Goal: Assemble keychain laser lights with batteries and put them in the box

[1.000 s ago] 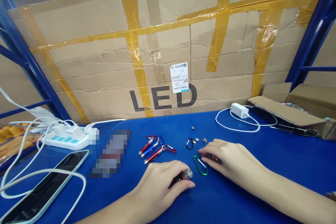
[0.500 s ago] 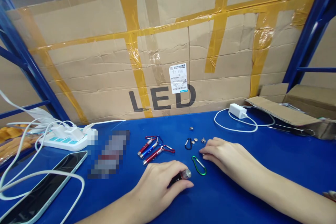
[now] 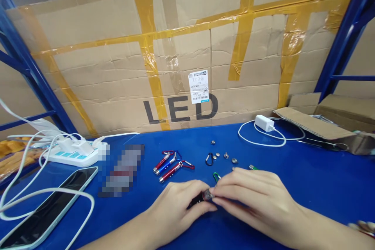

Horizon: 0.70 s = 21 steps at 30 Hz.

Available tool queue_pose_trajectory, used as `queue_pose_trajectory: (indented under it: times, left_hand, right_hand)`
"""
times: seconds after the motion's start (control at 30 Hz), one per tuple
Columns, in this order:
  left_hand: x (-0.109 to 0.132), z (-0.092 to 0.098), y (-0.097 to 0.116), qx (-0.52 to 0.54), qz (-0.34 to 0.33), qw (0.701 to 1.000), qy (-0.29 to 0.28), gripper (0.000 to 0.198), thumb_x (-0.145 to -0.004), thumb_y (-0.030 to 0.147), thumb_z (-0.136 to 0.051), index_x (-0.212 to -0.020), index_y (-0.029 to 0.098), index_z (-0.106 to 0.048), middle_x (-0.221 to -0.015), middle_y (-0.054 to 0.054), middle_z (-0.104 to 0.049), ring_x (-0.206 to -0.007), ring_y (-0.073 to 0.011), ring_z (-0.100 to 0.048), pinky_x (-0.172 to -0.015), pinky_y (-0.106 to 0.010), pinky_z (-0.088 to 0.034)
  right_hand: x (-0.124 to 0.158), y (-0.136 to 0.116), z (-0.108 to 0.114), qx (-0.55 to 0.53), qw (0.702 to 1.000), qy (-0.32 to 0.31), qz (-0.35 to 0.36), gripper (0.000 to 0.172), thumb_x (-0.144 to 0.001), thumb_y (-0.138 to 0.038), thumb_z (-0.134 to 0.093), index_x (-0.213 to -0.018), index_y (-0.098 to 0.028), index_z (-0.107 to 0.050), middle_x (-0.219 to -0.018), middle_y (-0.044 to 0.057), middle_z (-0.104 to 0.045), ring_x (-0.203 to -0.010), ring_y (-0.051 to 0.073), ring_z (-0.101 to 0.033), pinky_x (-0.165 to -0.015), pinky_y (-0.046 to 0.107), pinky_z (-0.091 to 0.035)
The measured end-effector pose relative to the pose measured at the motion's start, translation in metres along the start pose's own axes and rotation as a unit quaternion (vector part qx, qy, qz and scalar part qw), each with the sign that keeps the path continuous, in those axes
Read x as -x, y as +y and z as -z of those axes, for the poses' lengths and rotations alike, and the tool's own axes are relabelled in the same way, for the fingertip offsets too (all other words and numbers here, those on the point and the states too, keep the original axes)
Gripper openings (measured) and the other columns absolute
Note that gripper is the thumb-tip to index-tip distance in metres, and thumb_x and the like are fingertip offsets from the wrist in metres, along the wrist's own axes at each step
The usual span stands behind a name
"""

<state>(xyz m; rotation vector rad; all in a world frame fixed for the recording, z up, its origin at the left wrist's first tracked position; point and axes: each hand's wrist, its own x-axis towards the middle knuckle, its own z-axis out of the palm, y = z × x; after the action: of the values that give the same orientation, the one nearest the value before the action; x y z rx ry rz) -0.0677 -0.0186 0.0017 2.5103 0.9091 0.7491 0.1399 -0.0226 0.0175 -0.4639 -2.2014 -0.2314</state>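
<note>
My left hand [image 3: 178, 209] is closed round a black mini flashlight [image 3: 196, 200] with a clear, silvery end pointing right. The fingertips of my right hand [image 3: 258, 199] are pinched at that end; whether they hold a small separate part there is hidden. Behind the right fingers, a green carabiner [image 3: 216, 176] is mostly covered. A black carabiner [image 3: 209, 159] and several small round metal parts [image 3: 225, 155] lie just beyond. Part of a green tube [image 3: 253, 167] shows past the right knuckles. Two red mini flashlights [image 3: 170, 173] and a blue one [image 3: 165, 166] with carabiners lie left.
A phone [image 3: 49, 207] with a white cable across it and a power strip [image 3: 79, 158] are on the left. A white charger [image 3: 264, 123] with its coiled cable and an open cardboard box [image 3: 316, 125] stand back right. A large taped carton [image 3: 117, 86] walls the back.
My right hand has moved left and nearer, from beside the small metal parts to the flashlight's end. A metal part and a green tube it covered now show. My left hand stays put.
</note>
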Motion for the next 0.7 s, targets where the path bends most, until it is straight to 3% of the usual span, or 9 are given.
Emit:
queue_pose_trajectory:
  times: [0.3,0.5,0.57,0.7]
  left_hand:
    - [0.001,0.001,0.001,0.003,0.0,1.0,-0.015,0.008,-0.09,0.025,-0.056,-0.091,0.018,-0.059,-0.077,0.001,-0.064,-0.063,-0.0103,-0.056,-0.059,-0.015,-0.042]
    - [0.0,0.0,0.001,-0.009,0.003,1.0,0.0,0.015,-0.092,0.032,-0.052,-0.089,0.019,-0.058,-0.075,0.002,-0.064,-0.06,-0.0101,-0.057,-0.058,-0.016,-0.043]
    - [0.0,0.001,0.002,-0.01,0.009,1.0,-0.001,0.015,-0.091,0.033,-0.053,-0.09,0.019,-0.058,-0.075,0.002,-0.065,-0.059,-0.01,-0.057,-0.058,-0.016,-0.043]
    - [-0.001,0.002,0.004,-0.013,0.019,1.0,-0.006,0.011,-0.09,0.031,-0.055,-0.09,0.02,-0.058,-0.077,0.002,-0.065,-0.06,-0.0098,-0.058,-0.058,-0.016,-0.044]
  right_hand:
    - [0.002,0.005,-0.001,0.002,0.997,-0.071,0.018,0.015,-0.094,-0.021,-0.048,-0.089,-0.019,-0.061,-0.081,-0.002,-0.066,-0.064,0.006,-0.059,-0.05,0.019,-0.037]
    - [-0.003,0.011,0.006,0.035,0.99,-0.106,-0.081,0.021,-0.089,-0.038,-0.051,-0.091,-0.019,-0.058,-0.072,-0.001,-0.063,-0.059,0.009,-0.059,-0.052,0.02,-0.038]
    - [-0.003,0.017,0.007,0.117,0.976,-0.126,-0.13,0.022,-0.088,-0.037,-0.049,-0.091,-0.019,-0.06,-0.072,0.0,-0.063,-0.058,0.012,-0.06,-0.05,0.022,-0.038]
    - [0.002,0.03,0.005,0.264,0.911,-0.228,-0.22,0.019,-0.081,-0.035,-0.057,-0.082,-0.019,-0.067,-0.076,0.004,-0.065,-0.067,0.02,-0.064,-0.047,0.026,-0.037]
